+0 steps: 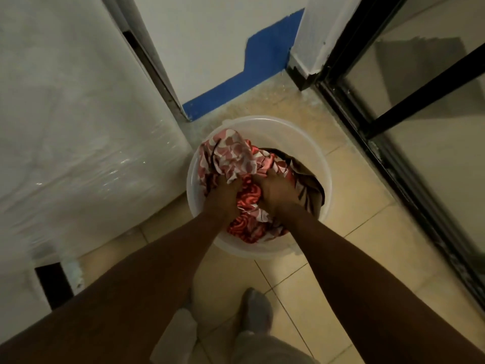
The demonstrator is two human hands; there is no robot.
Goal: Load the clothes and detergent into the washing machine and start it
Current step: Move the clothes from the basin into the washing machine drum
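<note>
While both hands are down in the basin, counts run as below.
White unit: 1, large, wrapped in clear film [78, 114], fills the left side; cannot tell if it is the washer.
Glass door: 1, black frame [393, 158], right side.
Floor: beige tile [354, 245], carries the basin.
Blue paint strip: 1, low on the wall [236, 88], behind the basin.
Basin: 1, round, white plastic [262, 120], on the floor between the white unit and the glass door, just beside the unit's corner.
Clothes: all in the basin, piled; 3 fabrics tell apart: pink-and-white print [231, 153] at the top left, red print [246, 195] in the middle, brown garment [309, 185] at the right. Exact garment count: cannot tell.
Left hand: 1 [223, 198], grip closed, fingers curled into the pink-and-white print, fingertips buried.
Right hand: 1 [278, 193], grip closed, fingers dug into the pile where red meets brown.
Socked feet: 2, pale [256, 311], near the basin; the left one partly hidden by the arm.
</note>
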